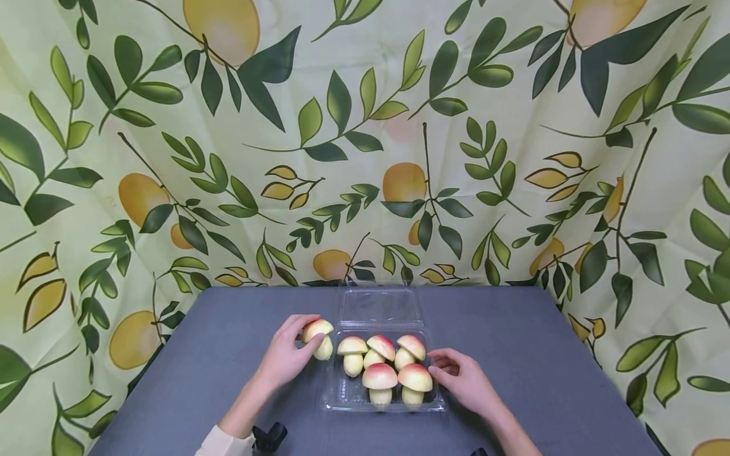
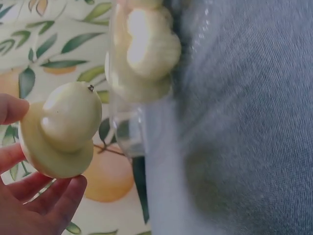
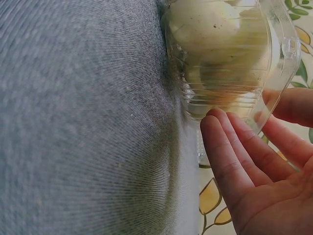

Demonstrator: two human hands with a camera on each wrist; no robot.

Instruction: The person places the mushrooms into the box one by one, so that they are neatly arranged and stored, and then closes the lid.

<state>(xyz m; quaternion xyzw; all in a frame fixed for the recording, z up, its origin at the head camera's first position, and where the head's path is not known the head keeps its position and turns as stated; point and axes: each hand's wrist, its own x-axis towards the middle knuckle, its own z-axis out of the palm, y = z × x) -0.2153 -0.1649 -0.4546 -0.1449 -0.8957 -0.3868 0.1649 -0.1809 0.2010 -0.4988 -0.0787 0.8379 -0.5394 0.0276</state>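
My left hand (image 1: 288, 354) holds a mushroom-shaped piece (image 1: 323, 350) between thumb and fingers, just left of a clear plastic box (image 1: 348, 396). The piece has a pink-topped, cream cap and a pale bulbous stem; in the left wrist view, a small dark spot marks the stem (image 2: 73, 115) end. Several similar mushroom-shaped pieces (image 1: 381, 377) lie in the box, caps toward the back. At the box's right side, my right hand (image 1: 464, 380) grips the rim. The right wrist view has its fingers along the outer wall (image 3: 225, 93) and the thumb behind the clear rim.
The box's hinged lid (image 1: 379, 306) lies open toward the back of the grey-blue table (image 1: 490, 323). A fabric backdrop (image 1: 365, 177) with leaves and orange fruit hangs behind and at both sides. A black object (image 1: 270, 437) shows beside my left wrist.
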